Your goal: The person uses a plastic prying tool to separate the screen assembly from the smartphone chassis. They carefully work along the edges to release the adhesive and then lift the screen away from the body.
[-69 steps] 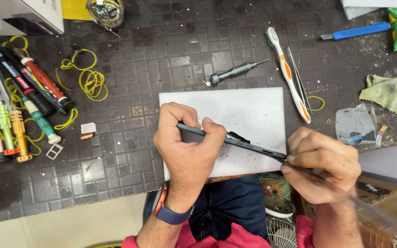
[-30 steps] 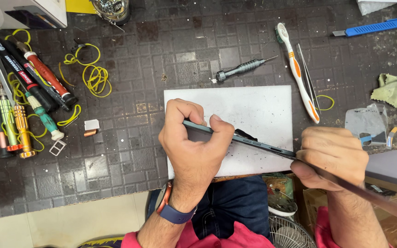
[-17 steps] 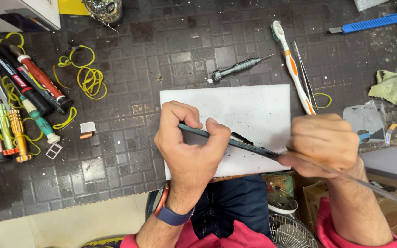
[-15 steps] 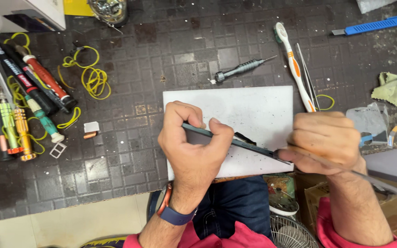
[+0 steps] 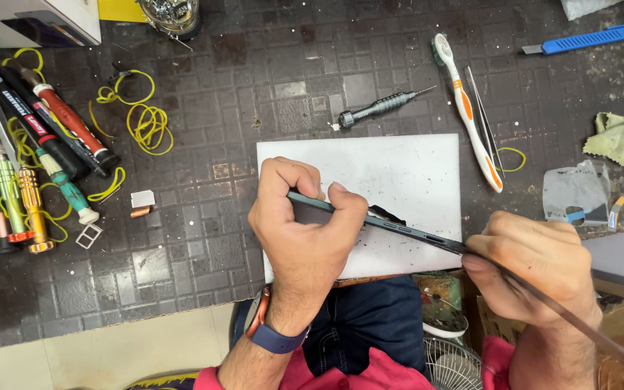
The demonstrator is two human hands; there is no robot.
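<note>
Gripping a thin dark slab-shaped phone [image 5: 406,230] on edge, the left hand [image 5: 305,238] is clamped around its end, thumb and fingers closed over it. At 3 o'clock the right hand [image 5: 536,271] is pinched tight on a long thin dark strip [image 5: 579,328] that meets the phone's other end. Beneath lies a white rectangular board [image 5: 399,170]. At 12 o'clock from it rests a grey metal screwdriver [image 5: 380,108]; at 1 o'clock, a white-and-orange toothbrush [image 5: 469,115].

Dark tiled workbench [image 5: 254,65]; pale floor [image 5: 110,354] below
</note>
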